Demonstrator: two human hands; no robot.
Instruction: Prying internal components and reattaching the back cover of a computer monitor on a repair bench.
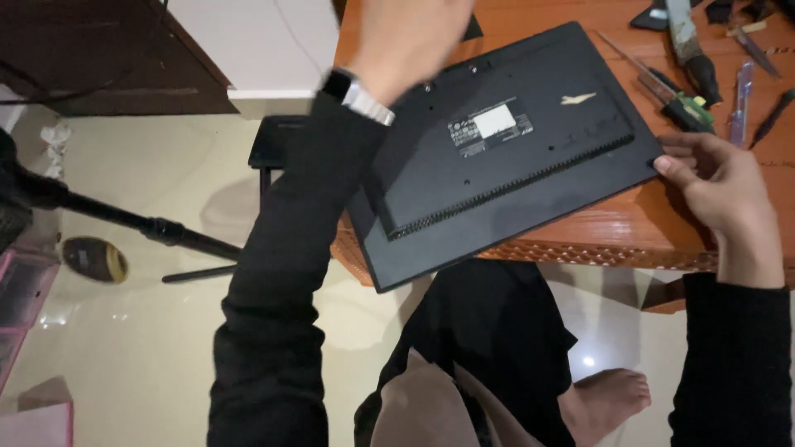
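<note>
Head view: a flat black plastic monitor (pixel 513 157) is seen lying back-side up on the reddish-brown wooden tabletop (pixel 580 236), set at an angle, with its lower left corner overhanging the tabletop's near edge. A white rectangular label (pixel 493 121) is noted near the middle of the monitor's back, and a row of vent slots runs beneath it. The right hand (pixel 719 192) is placed at the monitor's right corner, thumb tip touching the edge, fingers loosely curled and holding nothing. The left hand (pixel 410 41) is raised above the monitor's upper left part and is blurred; whether its fingers are spread or closed cannot be told. A silver wristwatch (pixel 362 98) is worn on the left wrist over a black sleeve. A green-handled screwdriver (pixel 672 98) and other dark hand tools are recorded toward the tabletop's far right corner, just beyond the monitor.
</note>
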